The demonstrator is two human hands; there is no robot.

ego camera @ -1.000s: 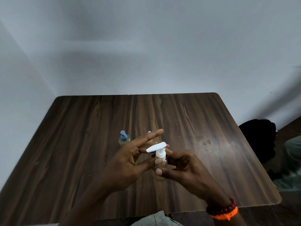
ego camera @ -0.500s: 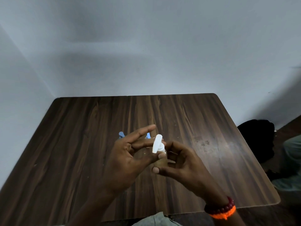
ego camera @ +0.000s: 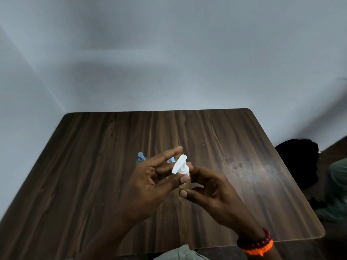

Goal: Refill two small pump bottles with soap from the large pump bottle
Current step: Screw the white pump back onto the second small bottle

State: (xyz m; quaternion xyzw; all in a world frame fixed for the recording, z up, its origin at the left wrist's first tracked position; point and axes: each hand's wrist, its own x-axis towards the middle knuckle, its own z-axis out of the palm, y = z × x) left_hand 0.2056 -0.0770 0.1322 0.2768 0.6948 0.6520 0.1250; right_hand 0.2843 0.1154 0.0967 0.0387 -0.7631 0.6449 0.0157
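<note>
Twisting the white pump head [ego camera: 179, 164] on the large pump bottle [ego camera: 185, 184]

My right hand [ego camera: 208, 186] grips the bottle above the table [ego camera: 244, 147]; my left hand [ego camera: 150, 181] pinches its collar. The nozzle has swung toward me since half a second ago. Two small pump bottles [ego camera: 141, 158] stand behind my left hand.

1 head-worn view looks forward and down from the near edge of the wooden table [ego camera: 93, 184], taking in its whole top and the grey wall [ego camera: 169, 53] behind its far edge. The view sits close above the table's near-middle; floor shows right of the table.
</note>
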